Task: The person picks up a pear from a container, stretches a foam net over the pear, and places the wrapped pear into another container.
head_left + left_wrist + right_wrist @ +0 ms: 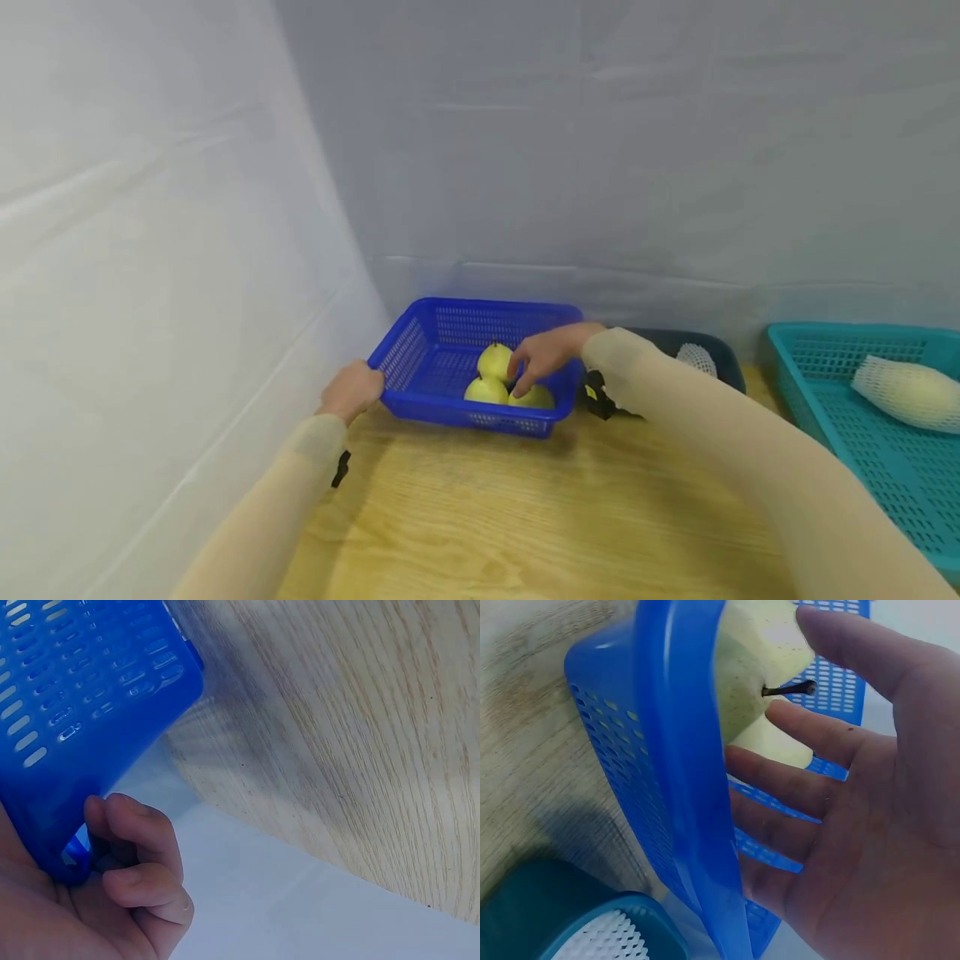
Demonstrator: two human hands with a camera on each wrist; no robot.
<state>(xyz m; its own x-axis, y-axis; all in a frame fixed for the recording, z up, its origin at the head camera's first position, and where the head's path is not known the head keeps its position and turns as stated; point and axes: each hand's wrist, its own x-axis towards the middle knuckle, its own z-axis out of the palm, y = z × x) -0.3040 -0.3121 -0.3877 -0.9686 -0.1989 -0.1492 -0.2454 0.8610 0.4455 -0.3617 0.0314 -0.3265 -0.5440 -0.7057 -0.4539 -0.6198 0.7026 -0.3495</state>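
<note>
Left hand (pixel 352 390) grips the blue basket (pixel 442 408) by its left rim. Right hand (pixel 551 354) reaches inside, fingers loosely extended, clasping nothing, close over three pale pears (pixel 487 392) clustered front-right (two stems point up). Basket's long axis runs roughly left-right. Farther right: dark container (pixel 727 360) with white foam netting (pixel 696 358); teal basket (pixel 821 404) holding a netted fruit (pixel 918 394), lying lengthwise.

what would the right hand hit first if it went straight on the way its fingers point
Most likely the front right yellow fruit in the blue basket, close by the fingers, though depth is unclear and they may be touching it.
</note>
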